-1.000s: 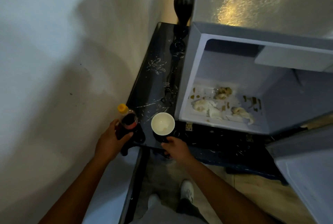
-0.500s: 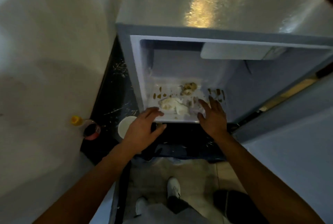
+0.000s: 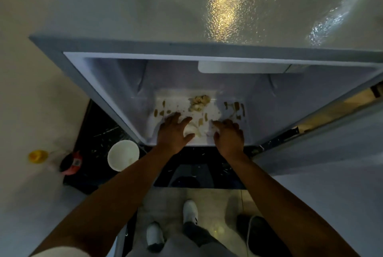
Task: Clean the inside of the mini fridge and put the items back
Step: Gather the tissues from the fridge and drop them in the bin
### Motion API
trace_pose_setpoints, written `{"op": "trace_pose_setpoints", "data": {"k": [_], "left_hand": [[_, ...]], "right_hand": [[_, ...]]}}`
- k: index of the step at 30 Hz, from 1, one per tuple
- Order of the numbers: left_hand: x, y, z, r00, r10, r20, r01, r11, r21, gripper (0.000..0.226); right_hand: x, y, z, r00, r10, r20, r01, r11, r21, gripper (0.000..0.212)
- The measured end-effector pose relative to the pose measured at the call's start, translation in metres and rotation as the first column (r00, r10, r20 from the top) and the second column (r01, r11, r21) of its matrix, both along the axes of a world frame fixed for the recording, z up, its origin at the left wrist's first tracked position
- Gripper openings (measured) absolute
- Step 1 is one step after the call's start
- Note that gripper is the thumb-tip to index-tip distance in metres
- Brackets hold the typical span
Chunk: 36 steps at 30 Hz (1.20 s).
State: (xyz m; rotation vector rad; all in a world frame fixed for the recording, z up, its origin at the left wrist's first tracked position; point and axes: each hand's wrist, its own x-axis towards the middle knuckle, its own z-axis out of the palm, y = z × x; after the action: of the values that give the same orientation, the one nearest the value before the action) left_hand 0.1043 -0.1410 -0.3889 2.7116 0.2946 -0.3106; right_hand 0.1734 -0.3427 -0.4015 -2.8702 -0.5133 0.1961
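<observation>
The grey mini fridge (image 3: 103, 53) stands open in front of me, its floor smeared with brown spots (image 3: 234, 106) and clumps of food (image 3: 199, 101). A crumpled white tissue or cloth (image 3: 196, 130) lies on the floor near the front edge. My left hand (image 3: 173, 132) rests flat inside with fingers spread, touching the white wad. My right hand (image 3: 229, 135) is inside beside it, fingers curled down onto the floor. A white bowl (image 3: 123, 155) and a dark bottle with a yellow cap (image 3: 69, 162) stand on the black table to the left.
The fridge door (image 3: 323, 153) hangs open on the right. A white wall (image 3: 31, 91) closes off the left. The black table (image 3: 95, 132) carries the fridge. My white shoes (image 3: 189, 211) stand on the tiled floor below, with a dark shoe (image 3: 257, 234) beside them.
Both hands left the bottle and bowl on the table and reached into the fridge; they now rest on its soiled floor. My view swung right to face the fridge.
</observation>
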Motion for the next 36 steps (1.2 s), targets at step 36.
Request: {"op": "trace_pose_setpoints", "data": {"k": [36], "left_hand": [[-0.048, 0.021, 0.006, 0.963, 0.191, 0.191, -0.173, 0.979, -0.110, 0.039]], "right_hand": [[0.056, 0.067, 0.000, 0.982, 0.133, 0.132, -0.128, 0.991, -0.049, 0.052]]}}
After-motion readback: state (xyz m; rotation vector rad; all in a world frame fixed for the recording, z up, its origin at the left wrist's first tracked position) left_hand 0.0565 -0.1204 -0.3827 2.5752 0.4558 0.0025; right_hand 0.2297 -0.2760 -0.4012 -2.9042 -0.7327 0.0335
